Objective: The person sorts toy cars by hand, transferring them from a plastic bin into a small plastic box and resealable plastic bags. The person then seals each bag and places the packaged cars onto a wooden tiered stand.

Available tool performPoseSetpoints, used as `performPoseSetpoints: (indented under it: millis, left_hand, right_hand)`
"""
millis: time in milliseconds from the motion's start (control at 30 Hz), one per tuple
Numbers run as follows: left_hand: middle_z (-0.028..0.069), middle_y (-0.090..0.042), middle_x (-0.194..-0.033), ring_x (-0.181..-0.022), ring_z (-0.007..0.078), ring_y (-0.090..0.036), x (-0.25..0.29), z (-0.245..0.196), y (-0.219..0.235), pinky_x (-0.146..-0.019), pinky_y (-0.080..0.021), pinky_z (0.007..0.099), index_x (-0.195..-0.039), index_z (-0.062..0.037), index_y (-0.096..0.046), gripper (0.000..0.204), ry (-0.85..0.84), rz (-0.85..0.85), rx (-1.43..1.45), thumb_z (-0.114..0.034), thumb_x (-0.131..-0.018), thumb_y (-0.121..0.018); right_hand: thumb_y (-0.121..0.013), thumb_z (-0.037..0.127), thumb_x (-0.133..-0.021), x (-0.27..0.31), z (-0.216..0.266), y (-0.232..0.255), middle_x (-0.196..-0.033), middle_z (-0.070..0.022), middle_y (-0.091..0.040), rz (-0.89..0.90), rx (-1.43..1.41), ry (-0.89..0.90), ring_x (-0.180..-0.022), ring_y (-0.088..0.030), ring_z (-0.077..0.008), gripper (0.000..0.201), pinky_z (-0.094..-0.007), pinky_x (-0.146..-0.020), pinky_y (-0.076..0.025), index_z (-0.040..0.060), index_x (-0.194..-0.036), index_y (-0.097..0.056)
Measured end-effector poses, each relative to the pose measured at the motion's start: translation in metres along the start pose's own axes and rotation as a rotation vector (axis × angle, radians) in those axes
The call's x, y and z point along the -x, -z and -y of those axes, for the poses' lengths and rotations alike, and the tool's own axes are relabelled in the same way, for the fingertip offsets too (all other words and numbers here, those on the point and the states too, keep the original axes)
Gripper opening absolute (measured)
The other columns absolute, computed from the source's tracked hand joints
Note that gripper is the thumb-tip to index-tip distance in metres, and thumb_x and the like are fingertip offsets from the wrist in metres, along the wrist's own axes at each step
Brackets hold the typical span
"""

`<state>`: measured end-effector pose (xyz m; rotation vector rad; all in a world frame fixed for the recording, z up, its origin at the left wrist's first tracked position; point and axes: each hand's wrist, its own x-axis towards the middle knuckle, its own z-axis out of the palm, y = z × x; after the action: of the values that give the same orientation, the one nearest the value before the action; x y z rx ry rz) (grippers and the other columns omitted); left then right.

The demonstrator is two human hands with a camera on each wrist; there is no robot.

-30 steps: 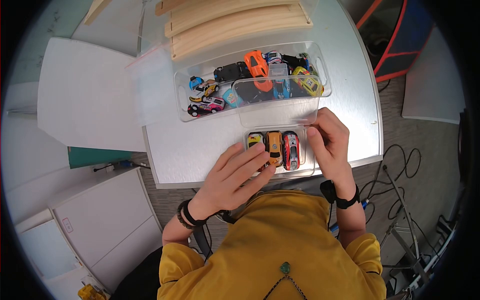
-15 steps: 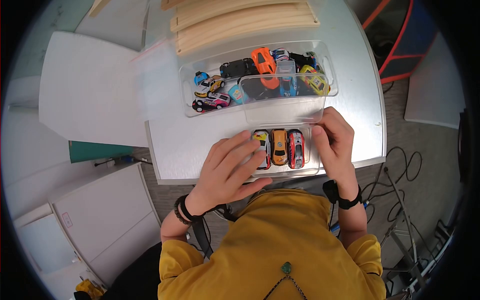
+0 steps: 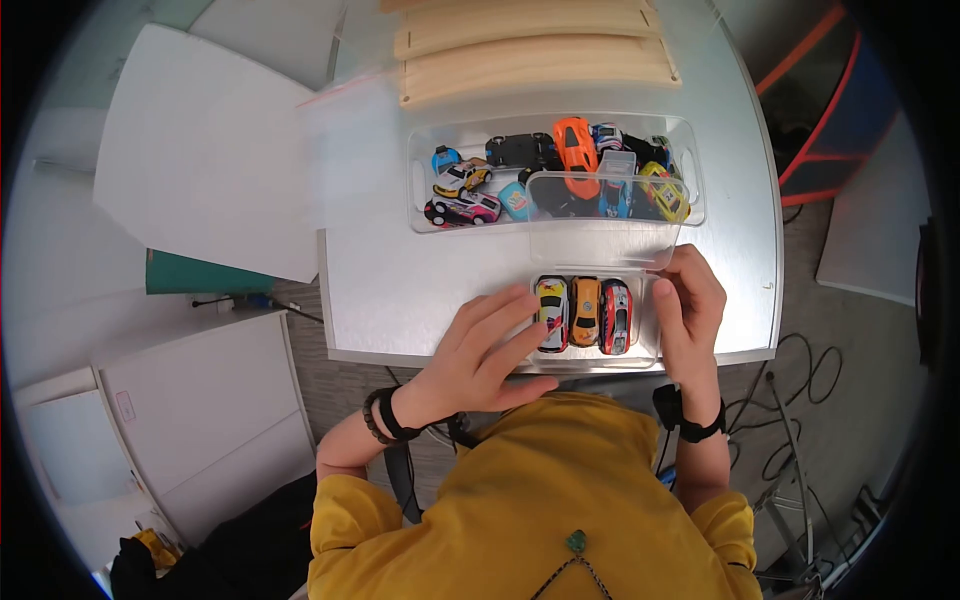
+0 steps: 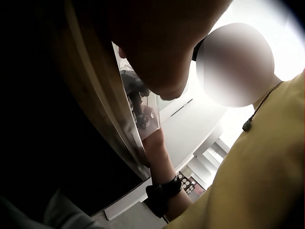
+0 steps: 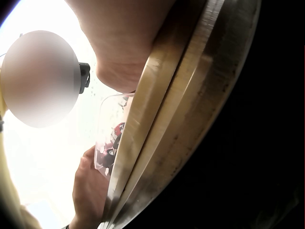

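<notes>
Apparently light, stiff and slippery, a small clear-plastic box point(image 3: 645, 335) of three multicoloured toy cars point(image 3: 585, 312) sits near the silvery tabletop's point(image 3: 400, 290) edge, best held by its side walls; left hand point(image 3: 480, 355) fingers spread, right hand point(image 3: 692, 312) bent alongside (whether gripping, unclear).

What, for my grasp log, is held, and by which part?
Right hand: apparently the small clear rectangular plastic box, by its right side. Left hand: nothing visibly gripped.
</notes>
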<state>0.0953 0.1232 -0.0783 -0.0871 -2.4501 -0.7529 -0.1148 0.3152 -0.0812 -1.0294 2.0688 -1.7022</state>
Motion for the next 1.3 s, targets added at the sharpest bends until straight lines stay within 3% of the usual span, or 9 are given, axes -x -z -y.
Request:
performPoseSetpoints:
  millis: [167, 267, 367, 567, 800, 1000, 1067, 1233, 1300]
  left_hand:
    - [0.0112, -0.070, -0.121, -0.109, 0.0337, -0.064, -0.024, -0.007, 0.050, -0.096, -0.047, 0.0469, -0.120, -0.0085, -0.070, 0.040, 0.014, 0.024, -0.294, -0.013, -0.084, -0.084]
    - [0.0101, -0.070, -0.109, -0.104, 0.0350, -0.061, -0.072, -0.001, 0.086, -0.095, -0.046, 0.0455, -0.114, -0.0064, -0.072, 0.031, 0.144, 0.026, -0.364, 0.000, -0.084, -0.078]
    - [0.0104, -0.070, -0.109, -0.104, 0.0351, -0.059, -0.096, 0.024, 0.094, -0.096, -0.047, 0.0433, -0.118, -0.0053, -0.072, 0.032, 0.273, 0.076, -0.334, -0.003, -0.087, -0.079]
    - [0.0077, -0.073, -0.106, -0.106, 0.0307, -0.057, -0.118, 0.048, 0.080, -0.094, -0.046, 0.0424, -0.124, -0.0049, -0.073, 0.038, 0.324, 0.247, -0.465, -0.013, -0.089, -0.082]
    - [0.0037, -0.077, -0.097, -0.105, 0.0267, -0.058, -0.126, 0.061, 0.082, -0.092, -0.042, 0.0403, -0.116, -0.0064, -0.078, 0.034, 0.326, 0.379, -0.525, -0.018, -0.086, -0.086]
    - [0.0058, -0.077, -0.097, -0.098, 0.0259, -0.065, -0.122, 0.041, 0.084, -0.088, -0.050, 0.0385, -0.120, -0.0053, -0.078, 0.042, 0.242, 0.054, -0.405, -0.009, -0.079, -0.090]
    - [0.0068, -0.079, -0.102, -0.095, 0.0218, -0.071, -0.117, 0.027, 0.088, -0.083, -0.054, 0.0340, -0.122, -0.0031, -0.077, 0.049, 0.322, -0.074, -0.249, -0.001, -0.075, -0.091]
    - [0.0125, -0.079, -0.117, -0.101, 0.0198, -0.075, -0.096, 0.004, 0.088, -0.087, -0.059, 0.0310, -0.126, -0.0002, -0.075, 0.053, 0.352, -0.157, 0.040, 0.003, -0.076, -0.091]
    - [0.0146, -0.078, -0.120, -0.106, 0.0208, -0.075, -0.087, -0.001, 0.080, -0.088, -0.060, 0.0324, -0.130, 0.0034, -0.073, 0.057, 0.359, -0.222, 0.304, 0.007, -0.076, -0.091]
  right_hand:
    - [-0.065, 0.009, -0.104, 0.001, -0.003, 0.002, -0.090, -0.0047, -0.058, 0.018, 0.031, 0.003, -0.070, -0.051, -0.0104, 0.012, -0.0258, -0.061, -0.037, -0.0022, -0.104, -0.068]
    - [-0.065, 0.009, -0.104, 0.001, -0.002, 0.000, -0.090, -0.0044, -0.058, 0.016, 0.030, 0.002, -0.071, -0.051, -0.0103, 0.011, -0.0257, -0.062, -0.038, -0.0019, -0.104, -0.067]
    - [-0.065, 0.009, -0.104, 0.002, -0.003, 0.000, -0.090, -0.0043, -0.058, 0.011, 0.014, -0.002, -0.071, -0.052, -0.0102, 0.011, -0.0255, -0.062, -0.039, -0.0018, -0.104, -0.067]
    - [-0.066, 0.010, -0.104, 0.003, -0.005, 0.000, -0.090, -0.0040, -0.058, 0.006, 0.002, -0.020, -0.071, -0.052, -0.0098, 0.012, -0.0255, -0.062, -0.038, -0.0017, -0.103, -0.067]
    - [-0.066, 0.011, -0.104, 0.002, -0.007, 0.000, -0.089, -0.0047, -0.058, 0.002, 0.025, -0.001, -0.069, -0.051, -0.0105, 0.013, -0.0265, -0.060, -0.037, -0.0014, -0.102, -0.067]
    - [-0.066, 0.009, -0.103, 0.002, -0.004, -0.001, -0.088, -0.0051, -0.058, -0.002, 0.020, -0.002, -0.068, -0.051, -0.0107, 0.011, -0.0262, -0.059, -0.037, -0.0015, -0.102, -0.067]
    - [-0.066, 0.010, -0.103, 0.002, -0.003, -0.001, -0.088, -0.0052, -0.058, -0.004, 0.022, -0.006, -0.069, -0.051, -0.0108, 0.012, -0.0264, -0.060, -0.038, -0.0018, -0.102, -0.067]
    - [-0.065, 0.011, -0.104, 0.004, -0.006, 0.002, -0.091, -0.0064, -0.059, -0.014, 0.025, -0.020, -0.073, -0.054, -0.0119, 0.014, -0.0270, -0.063, -0.041, -0.0030, -0.105, -0.067]
    - [-0.063, 0.012, -0.105, 0.005, -0.009, 0.001, -0.094, -0.0087, -0.060, -0.179, -0.071, 0.073, -0.078, -0.055, -0.0135, 0.016, -0.0274, -0.067, -0.044, -0.0039, -0.106, -0.066]
